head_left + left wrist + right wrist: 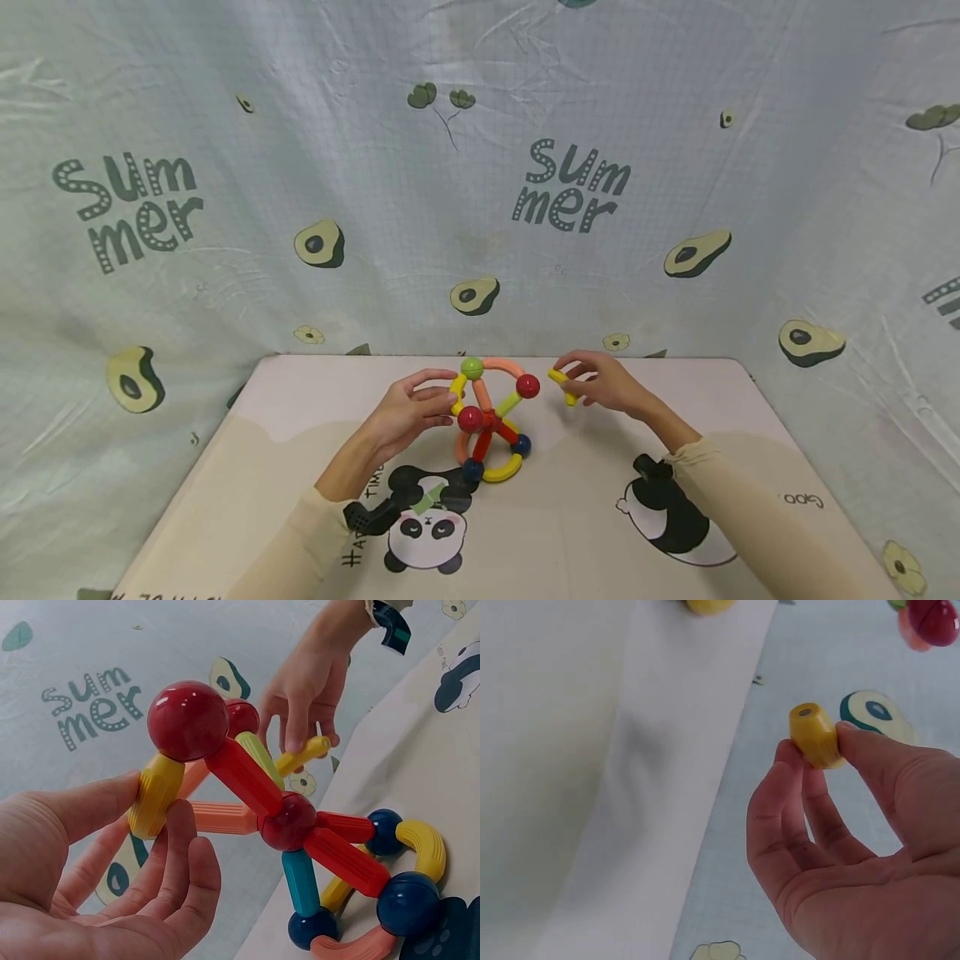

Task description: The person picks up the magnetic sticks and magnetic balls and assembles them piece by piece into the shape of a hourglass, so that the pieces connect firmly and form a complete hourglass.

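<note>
A toy built of coloured rods and balls (488,421) stands on the table, with a red ball (288,821) at its centre and dark blue balls (409,904) at its foot. My left hand (405,414) pinches a curved yellow rod (156,796) on the toy's left side, between a red ball (187,720) and a green ball (472,368). To the right of the toy, my right hand (600,383) holds a loose yellow curved rod (814,736) between thumb and fingertips, its dark end facing the wrist camera. A gap shows between this rod and the nearest red ball (528,386).
The pale table (570,508) carries panda prints, one (426,537) just in front of the toy. Behind its far edge hangs a curtain (390,200) printed with avocados and lettering. Black bands (372,517) sit at both wrists.
</note>
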Demonstrator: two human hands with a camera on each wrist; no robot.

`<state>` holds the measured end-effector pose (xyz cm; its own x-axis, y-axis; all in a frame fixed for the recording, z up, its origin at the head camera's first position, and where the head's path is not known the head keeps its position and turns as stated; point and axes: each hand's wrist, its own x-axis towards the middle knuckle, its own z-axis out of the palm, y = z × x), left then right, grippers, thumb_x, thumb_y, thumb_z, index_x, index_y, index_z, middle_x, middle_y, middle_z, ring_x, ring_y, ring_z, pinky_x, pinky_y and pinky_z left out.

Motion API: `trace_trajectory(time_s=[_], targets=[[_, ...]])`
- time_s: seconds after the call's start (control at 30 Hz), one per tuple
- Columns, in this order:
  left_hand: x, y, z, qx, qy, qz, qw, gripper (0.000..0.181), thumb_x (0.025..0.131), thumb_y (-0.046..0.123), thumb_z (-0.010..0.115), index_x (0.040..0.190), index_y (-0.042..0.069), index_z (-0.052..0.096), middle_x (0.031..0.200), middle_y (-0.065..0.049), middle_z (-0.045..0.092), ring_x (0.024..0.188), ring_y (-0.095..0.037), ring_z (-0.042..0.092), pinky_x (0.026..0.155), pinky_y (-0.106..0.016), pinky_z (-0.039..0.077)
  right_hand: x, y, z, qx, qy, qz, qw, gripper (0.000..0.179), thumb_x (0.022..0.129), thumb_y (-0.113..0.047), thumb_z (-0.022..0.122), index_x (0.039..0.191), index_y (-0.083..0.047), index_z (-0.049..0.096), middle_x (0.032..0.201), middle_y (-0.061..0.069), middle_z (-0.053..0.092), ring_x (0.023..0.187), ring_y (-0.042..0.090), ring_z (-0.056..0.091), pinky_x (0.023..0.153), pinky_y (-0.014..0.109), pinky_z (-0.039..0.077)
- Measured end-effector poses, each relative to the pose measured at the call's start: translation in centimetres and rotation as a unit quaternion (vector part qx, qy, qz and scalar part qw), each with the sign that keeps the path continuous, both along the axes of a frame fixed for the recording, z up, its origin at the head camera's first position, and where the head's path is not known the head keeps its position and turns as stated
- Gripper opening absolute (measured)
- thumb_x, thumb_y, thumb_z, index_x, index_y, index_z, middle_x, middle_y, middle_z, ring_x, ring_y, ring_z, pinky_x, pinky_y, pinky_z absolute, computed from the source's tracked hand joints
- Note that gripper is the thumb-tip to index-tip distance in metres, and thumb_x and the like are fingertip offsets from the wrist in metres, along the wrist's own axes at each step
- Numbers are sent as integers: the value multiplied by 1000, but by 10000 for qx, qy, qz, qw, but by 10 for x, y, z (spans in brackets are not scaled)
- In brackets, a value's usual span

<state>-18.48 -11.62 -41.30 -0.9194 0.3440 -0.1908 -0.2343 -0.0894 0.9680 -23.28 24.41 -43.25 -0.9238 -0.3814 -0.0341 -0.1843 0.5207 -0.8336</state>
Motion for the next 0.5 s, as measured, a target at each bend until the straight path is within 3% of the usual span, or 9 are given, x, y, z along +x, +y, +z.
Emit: trace_trajectory(time_s=[0.2,0.4,0.5], targets=[[0,-1,-1,21,-17,-18,10000,49,97,13,72,142,4,53,122,-19,70,97,-26,69,89,-35,57,12,2,3,-455,-226,-77,9987,29,97,-15,73,126,-15,67,124,14,67,101,29,69,75,40,61],[-1,-1,-1,31,-11,-7,10000,49,97,11,71,142,4,53,114,-12,72,98,-25,69,89,-35,57,27,-1,7,-896,-360,-134,9952,34,96,-18,75,128,-13,65,122,18,66,97,28,69,74,39,61],[-1,-1,-1,43,-10,-35,10000,49,98,11,71,142,4,53,116,-14,72,98,-25,69,89,-36,57,34,-3,10,-1074,-446,-150,9931,36,95,-20,76,128,-12,65,122,19,66,95,29,70,75,38,61]])
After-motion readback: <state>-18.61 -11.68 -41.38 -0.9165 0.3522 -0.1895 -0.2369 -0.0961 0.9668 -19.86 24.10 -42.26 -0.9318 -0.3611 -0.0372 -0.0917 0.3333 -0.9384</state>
